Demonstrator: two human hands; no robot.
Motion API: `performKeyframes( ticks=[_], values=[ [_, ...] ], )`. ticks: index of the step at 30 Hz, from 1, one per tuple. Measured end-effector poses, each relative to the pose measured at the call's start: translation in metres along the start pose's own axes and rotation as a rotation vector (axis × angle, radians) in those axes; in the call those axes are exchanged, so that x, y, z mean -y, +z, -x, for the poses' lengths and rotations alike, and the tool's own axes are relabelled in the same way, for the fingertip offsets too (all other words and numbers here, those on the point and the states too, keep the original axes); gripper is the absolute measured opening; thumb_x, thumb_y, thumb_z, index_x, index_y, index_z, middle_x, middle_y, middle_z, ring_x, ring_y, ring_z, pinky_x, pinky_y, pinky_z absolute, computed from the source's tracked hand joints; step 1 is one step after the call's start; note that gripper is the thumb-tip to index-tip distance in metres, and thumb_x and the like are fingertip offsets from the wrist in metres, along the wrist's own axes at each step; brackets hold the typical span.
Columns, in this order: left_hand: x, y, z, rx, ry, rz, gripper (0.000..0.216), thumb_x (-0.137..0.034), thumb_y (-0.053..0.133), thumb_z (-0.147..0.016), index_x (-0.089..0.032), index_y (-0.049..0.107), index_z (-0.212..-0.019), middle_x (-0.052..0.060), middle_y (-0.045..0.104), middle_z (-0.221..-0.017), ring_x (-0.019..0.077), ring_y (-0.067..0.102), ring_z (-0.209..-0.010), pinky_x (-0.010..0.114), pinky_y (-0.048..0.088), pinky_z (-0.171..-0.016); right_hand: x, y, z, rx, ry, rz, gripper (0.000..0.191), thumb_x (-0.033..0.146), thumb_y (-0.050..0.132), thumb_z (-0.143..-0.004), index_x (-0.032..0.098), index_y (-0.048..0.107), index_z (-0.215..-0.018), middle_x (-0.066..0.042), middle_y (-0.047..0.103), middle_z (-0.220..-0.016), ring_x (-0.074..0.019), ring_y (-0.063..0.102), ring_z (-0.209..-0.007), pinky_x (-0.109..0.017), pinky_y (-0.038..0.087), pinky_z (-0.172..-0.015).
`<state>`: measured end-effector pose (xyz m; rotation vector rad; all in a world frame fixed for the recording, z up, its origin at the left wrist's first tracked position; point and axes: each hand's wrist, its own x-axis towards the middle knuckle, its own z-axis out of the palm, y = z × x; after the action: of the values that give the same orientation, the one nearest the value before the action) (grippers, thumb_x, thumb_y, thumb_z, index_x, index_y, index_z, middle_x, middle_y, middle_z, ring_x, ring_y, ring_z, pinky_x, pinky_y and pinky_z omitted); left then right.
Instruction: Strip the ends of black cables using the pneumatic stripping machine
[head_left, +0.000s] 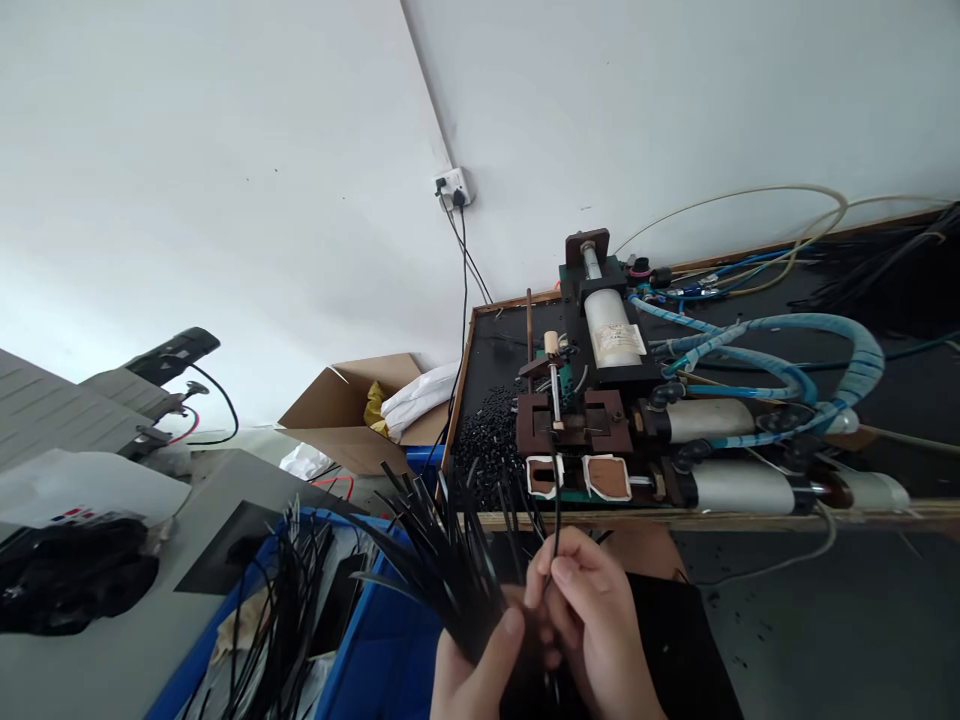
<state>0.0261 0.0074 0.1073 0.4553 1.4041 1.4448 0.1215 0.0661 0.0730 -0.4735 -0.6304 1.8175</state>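
Note:
My left hand (480,665) is closed round a thick bundle of black strips (442,560), which fan out up and to the left. Close beside it, my right hand (589,605) pinches one thin black strip (557,500) between thumb and fingers. That strip runs upward to the brown clamp block (574,425) of a pneumatic machine; whether its tip sits inside the block I cannot tell. A slim rod with a pale cap (552,343) stands over the block. In front are two brown pads with white edges (607,478). The lower ends of the strips are hidden by my hands.
Silver cylinders (742,492) and blue hoses (795,330) fill the bench's right side. Small black offcuts (487,430) are heaped left of the machine. A blue crate (390,640) with more strips and an open cardboard box (337,410) stand to the left.

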Motion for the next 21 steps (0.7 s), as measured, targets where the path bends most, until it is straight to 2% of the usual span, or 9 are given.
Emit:
performKeyframes(
  ticks=[2,4,7,10,17,21],
  values=[
    [-0.001,0.000,-0.003,-0.017,0.033,0.029,0.048,-0.052,0.102,-0.065,-0.017,0.085,-0.093,0.010,0.082,-0.082,0.0262,0.075,-0.073,0.034,0.059,-0.070,0.001,-0.001,0.000,-0.057,-0.049,-0.100,0.032,0.046,0.074,-0.098,0.019,0.068,-0.083,0.002,0.065,-0.059,-0.0022,0.030,-0.036,-0.014,0.021,-0.037],
    [-0.001,-0.001,-0.005,0.001,0.026,0.030,0.043,-0.051,0.100,-0.068,-0.017,0.083,-0.089,0.007,0.078,-0.075,0.0232,0.071,-0.069,0.031,0.056,-0.067,0.001,-0.001,0.000,-0.055,-0.058,-0.200,0.029,0.043,0.073,-0.098,0.019,0.069,-0.083,0.000,0.068,-0.058,-0.0018,0.028,-0.034,-0.014,0.017,-0.036],
    [-0.003,-0.004,-0.007,0.072,-0.017,-0.005,0.041,-0.053,0.096,-0.074,-0.016,0.079,-0.077,0.004,0.069,-0.063,0.0182,0.063,-0.059,0.027,0.049,-0.058,-0.002,0.000,-0.001,-0.027,-0.034,-0.341,0.021,0.037,0.071,-0.098,0.020,0.070,-0.085,0.002,0.067,-0.057,-0.0033,0.026,-0.033,-0.015,0.025,-0.035],
    [-0.003,-0.005,-0.007,0.091,-0.037,-0.014,0.044,-0.056,0.096,-0.073,-0.016,0.078,-0.073,0.005,0.070,-0.062,0.0175,0.062,-0.058,0.026,0.046,-0.058,-0.008,0.001,-0.004,-0.002,-0.009,-0.425,0.017,0.033,0.069,-0.098,0.021,0.071,-0.085,0.005,0.063,-0.053,-0.0048,0.023,-0.033,-0.017,0.033,-0.035],
    [-0.003,-0.005,-0.007,0.100,-0.048,-0.037,0.047,-0.057,0.093,-0.077,-0.014,0.076,-0.065,0.007,0.069,-0.060,0.0188,0.061,-0.058,0.028,0.047,-0.058,-0.018,-0.001,-0.005,-0.008,0.027,-0.457,0.020,0.035,0.069,-0.097,0.020,0.070,-0.084,0.005,0.058,-0.052,-0.0042,0.025,-0.032,-0.015,0.023,-0.036],
    [-0.003,-0.005,-0.008,0.084,-0.050,-0.050,0.048,-0.057,0.093,-0.077,-0.014,0.075,-0.065,0.007,0.069,-0.059,0.0180,0.060,-0.056,0.028,0.047,-0.057,-0.017,0.000,-0.003,-0.045,0.003,-0.447,0.020,0.036,0.068,-0.098,0.020,0.070,-0.085,0.004,0.062,-0.056,-0.0040,0.024,-0.032,-0.016,0.026,-0.036]
  ],
)
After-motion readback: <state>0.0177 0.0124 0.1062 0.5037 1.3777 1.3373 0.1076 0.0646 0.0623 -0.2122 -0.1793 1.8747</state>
